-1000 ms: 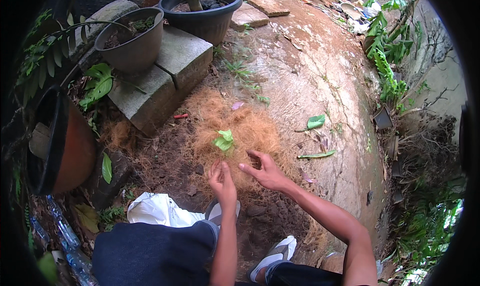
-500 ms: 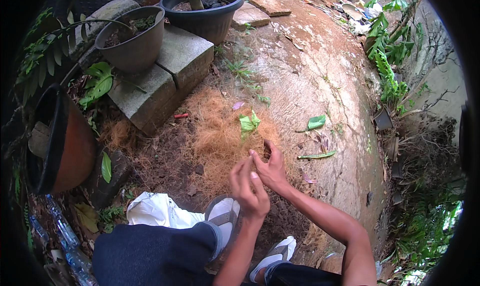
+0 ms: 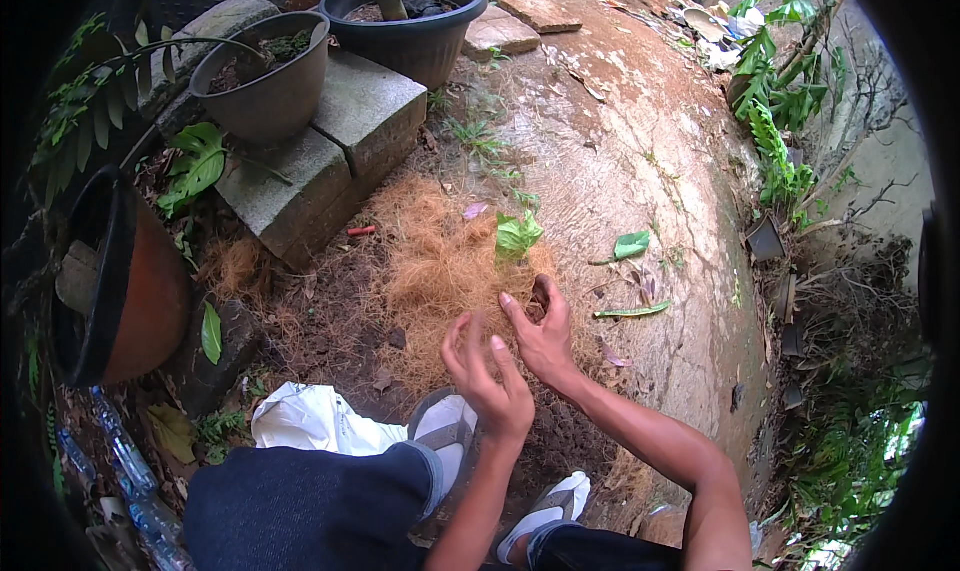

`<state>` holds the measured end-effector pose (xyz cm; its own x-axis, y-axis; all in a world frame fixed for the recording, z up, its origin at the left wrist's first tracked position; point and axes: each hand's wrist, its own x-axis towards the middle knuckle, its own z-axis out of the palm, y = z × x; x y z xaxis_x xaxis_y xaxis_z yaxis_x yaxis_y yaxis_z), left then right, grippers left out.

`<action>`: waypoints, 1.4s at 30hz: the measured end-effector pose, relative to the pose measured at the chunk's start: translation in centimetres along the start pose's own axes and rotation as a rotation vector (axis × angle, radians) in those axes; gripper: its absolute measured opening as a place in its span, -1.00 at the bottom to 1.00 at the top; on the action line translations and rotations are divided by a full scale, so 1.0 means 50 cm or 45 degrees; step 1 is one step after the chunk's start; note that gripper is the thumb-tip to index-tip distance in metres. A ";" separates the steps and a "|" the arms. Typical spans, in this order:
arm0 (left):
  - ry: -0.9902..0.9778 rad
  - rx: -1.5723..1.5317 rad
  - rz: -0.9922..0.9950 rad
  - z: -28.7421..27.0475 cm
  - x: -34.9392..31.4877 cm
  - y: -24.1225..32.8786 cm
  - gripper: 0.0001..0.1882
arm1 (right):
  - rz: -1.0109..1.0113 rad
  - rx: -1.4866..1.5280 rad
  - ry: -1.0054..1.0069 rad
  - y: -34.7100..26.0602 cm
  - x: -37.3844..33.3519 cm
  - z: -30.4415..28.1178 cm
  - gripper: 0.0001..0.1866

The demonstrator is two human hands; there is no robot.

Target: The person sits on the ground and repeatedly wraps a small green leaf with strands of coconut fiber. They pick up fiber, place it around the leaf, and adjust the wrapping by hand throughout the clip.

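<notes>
A small leafy green plant [image 3: 518, 236] stands out past the fingertips of my right hand [image 3: 548, 339]. That hand is curled, thumb and fingers facing each other around the plant's lower end, which I cannot make out clearly. My left hand [image 3: 490, 381] is beside it, fingers spread and loosely bent, with nothing visible in them. Under both hands lies a loose heap of orange-brown coconut fibre [image 3: 425, 256]. Dark soil [image 3: 330, 321] is scattered left of the heap. A purple petal [image 3: 475, 211] rests on the fibre.
Concrete blocks [image 3: 365, 101] carry a grey pot [image 3: 265, 106]; a larger dark pot [image 3: 410, 31] stands behind. A terracotta-coloured pot [image 3: 150, 301] leans at left, near plastic bottles [image 3: 125, 446]. A white sack [image 3: 320, 421] lies by my foot. Loose leaves [image 3: 632, 245] lie on the paving.
My hands have drawn apart, the left moving slightly left and downward with its fingers opening. The green plant has turned and shifted a little to the right and up.
</notes>
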<state>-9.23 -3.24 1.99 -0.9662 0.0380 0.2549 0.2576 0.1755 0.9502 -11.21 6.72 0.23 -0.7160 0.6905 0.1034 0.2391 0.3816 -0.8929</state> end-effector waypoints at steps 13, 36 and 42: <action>-0.204 -0.075 -0.007 0.011 0.010 -0.027 -0.42 | -0.259 0.122 -0.191 -0.016 -0.011 -0.013 -0.47; -0.257 -0.934 -0.800 -0.056 0.054 -0.096 -0.40 | -0.484 -0.110 -0.210 0.014 -0.034 -0.002 -0.44; -0.460 -0.790 -0.482 -0.069 0.073 -0.064 -0.62 | -0.578 -0.123 -0.218 0.004 -0.040 -0.010 -0.46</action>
<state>-13.54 -7.05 0.49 -0.9047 0.4191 -0.0765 -0.2317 -0.3333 0.9139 -9.42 5.69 0.07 -0.8575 0.3337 0.3916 -0.0677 0.6812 -0.7289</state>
